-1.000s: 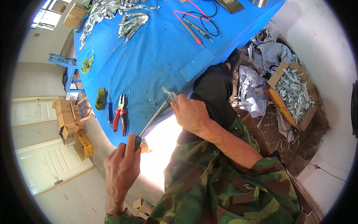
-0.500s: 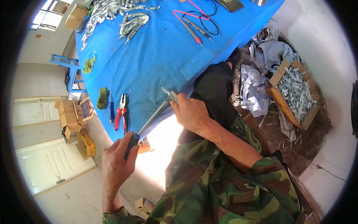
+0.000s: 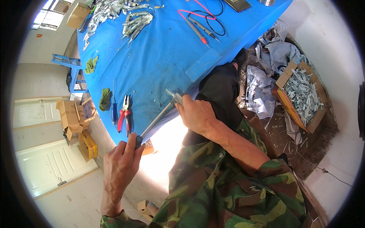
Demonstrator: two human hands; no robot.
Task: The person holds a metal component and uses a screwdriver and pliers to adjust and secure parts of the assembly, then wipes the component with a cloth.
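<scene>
My left hand [image 3: 121, 164] is closed around the dark handle of a screwdriver [image 3: 157, 118], whose long metal shaft slants up and to the right. At the table's near edge the shaft's tip meets a small silvery metal piece [image 3: 174, 95]. My right hand [image 3: 197, 116] pinches that piece between thumb and fingers, which hide part of it. Left of the shaft, red-and-black pliers [image 3: 124, 117] lie on the blue cloth [image 3: 152, 68]. Beside them are a thin blue-handled screwdriver [image 3: 114, 110] and a crumpled dark green cloth [image 3: 104, 100].
A heap of metal strips [image 3: 110, 15] covers the far left of the table; red and black probe leads [image 3: 199, 30] lie at the far right. On the right floor stands a cardboard box [image 3: 313, 121] full of metal pieces, beside grey plastic bags [image 3: 258, 91]. A blue stool [image 3: 74, 70] is at left.
My left hand has turned slightly around the screwdriver handle, its fingers now covering more of it. The right hand and the metal piece have hardly moved.
</scene>
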